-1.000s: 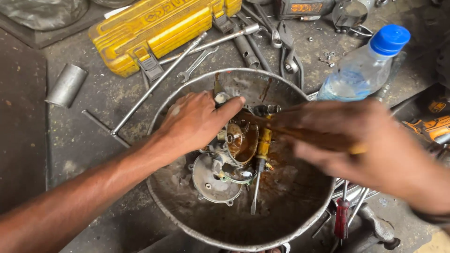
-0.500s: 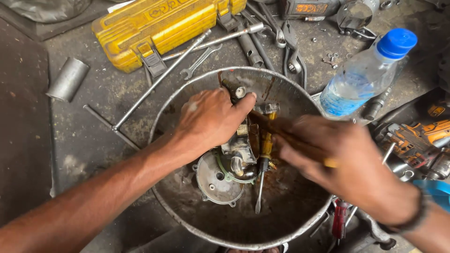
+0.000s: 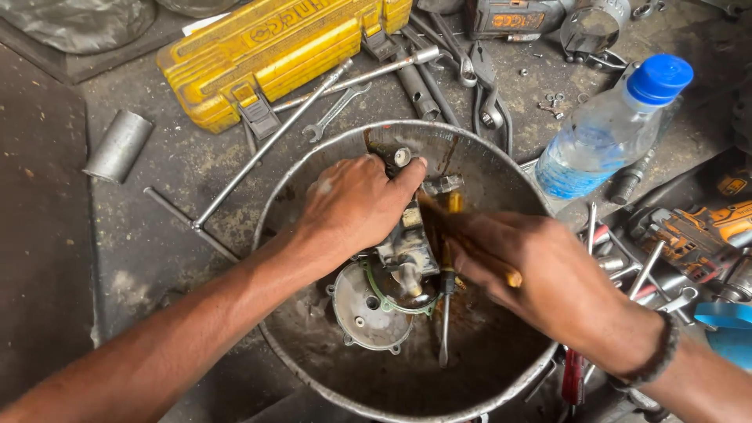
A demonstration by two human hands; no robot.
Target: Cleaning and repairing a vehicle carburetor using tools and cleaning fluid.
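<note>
We are still gripping the carburetor (image 3: 407, 247) with left hand (image 3: 356, 204) fingers wrapped; right hand (image 3: 540, 270), now lower right of centre, is pinching a brush (image 3: 470, 249).

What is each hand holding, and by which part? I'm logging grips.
Left hand grips the metal engine part by its top. Right hand holds a brown stick-like tool near its rear end.

Grimy metal carburettor (image 3: 407, 247) (partly hidden) upright in round basin (image 3: 313, 176), beside screwdriver (image 3: 446, 313)
</note>
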